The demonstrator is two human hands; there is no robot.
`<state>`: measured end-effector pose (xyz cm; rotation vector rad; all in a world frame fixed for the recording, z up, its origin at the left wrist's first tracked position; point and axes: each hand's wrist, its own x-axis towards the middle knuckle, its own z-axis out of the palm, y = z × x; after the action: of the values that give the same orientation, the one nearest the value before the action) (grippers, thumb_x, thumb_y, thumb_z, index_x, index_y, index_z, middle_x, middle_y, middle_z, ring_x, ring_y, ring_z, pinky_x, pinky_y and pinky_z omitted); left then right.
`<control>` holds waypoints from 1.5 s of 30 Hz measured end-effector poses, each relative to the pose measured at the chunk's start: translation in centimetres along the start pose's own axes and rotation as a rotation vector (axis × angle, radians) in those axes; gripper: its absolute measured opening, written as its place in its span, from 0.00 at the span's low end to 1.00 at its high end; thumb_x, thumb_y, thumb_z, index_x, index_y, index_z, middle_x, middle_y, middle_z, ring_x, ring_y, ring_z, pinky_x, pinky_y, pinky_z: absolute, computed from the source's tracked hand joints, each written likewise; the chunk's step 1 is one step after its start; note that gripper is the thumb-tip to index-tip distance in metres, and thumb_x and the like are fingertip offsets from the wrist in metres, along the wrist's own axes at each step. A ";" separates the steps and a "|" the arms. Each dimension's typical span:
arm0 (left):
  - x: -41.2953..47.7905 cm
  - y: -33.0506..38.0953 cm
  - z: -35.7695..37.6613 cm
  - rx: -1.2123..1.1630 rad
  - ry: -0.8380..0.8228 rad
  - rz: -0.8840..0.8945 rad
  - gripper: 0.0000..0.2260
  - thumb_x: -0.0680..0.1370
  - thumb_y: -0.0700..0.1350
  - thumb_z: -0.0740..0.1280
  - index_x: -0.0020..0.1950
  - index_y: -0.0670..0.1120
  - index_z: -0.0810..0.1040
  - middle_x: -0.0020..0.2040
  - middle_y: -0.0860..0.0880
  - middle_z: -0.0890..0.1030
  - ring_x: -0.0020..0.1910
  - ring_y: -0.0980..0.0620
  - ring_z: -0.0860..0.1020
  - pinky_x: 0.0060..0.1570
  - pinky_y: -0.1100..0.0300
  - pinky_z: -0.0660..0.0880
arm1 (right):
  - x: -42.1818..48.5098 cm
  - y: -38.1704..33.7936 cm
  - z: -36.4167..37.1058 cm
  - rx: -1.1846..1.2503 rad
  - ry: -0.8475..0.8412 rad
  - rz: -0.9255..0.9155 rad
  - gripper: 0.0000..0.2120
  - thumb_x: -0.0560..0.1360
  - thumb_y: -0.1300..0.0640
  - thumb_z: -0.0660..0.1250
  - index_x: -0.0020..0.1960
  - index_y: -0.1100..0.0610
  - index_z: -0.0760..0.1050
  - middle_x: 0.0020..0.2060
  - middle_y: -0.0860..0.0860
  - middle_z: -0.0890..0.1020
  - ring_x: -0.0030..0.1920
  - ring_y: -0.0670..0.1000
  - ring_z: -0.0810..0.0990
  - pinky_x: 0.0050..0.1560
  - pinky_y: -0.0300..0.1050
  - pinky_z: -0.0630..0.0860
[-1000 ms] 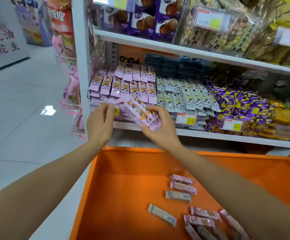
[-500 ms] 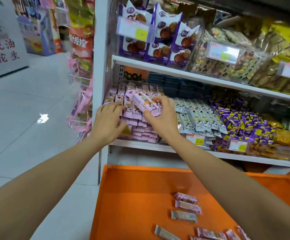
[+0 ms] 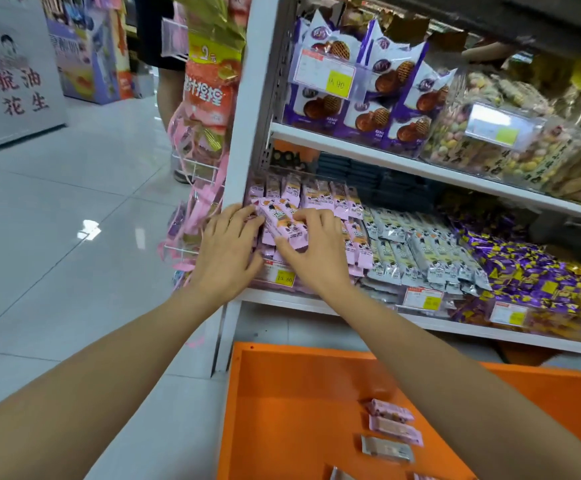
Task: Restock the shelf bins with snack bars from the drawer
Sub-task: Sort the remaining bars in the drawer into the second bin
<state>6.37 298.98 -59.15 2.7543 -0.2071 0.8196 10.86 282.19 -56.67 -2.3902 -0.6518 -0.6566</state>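
Snack bars [image 3: 279,224] in the right grip [image 3: 316,252] noted pink; neighbouring bars [image 3: 420,252] right of it grey-white; drawer [image 3: 282,393] below orange.

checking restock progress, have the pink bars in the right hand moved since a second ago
Yes. The pink bars in the right hand rose from level with the yellow price tag to above it.

A glossy pale tiled floor [image 3: 74,289] carries a bright reflection. A white shelf upright [image 3: 247,133] rises at centre; a white board [image 3: 12,109] with red characters stands far left.
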 end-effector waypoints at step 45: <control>0.3 -3.2 2.2 0.060 0.205 0.066 0.26 0.74 0.44 0.60 0.73 0.45 0.68 0.78 0.42 0.58 0.77 0.40 0.56 0.72 0.43 0.57 | 7.1 -0.7 2.0 0.006 -0.160 -0.104 0.20 0.74 0.48 0.62 0.63 0.52 0.77 0.59 0.52 0.75 0.61 0.52 0.69 0.61 0.47 0.66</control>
<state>8.42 301.41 -61.46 2.7062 -0.2375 1.1349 16.42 286.06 -53.68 -2.4339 -0.8486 -0.5087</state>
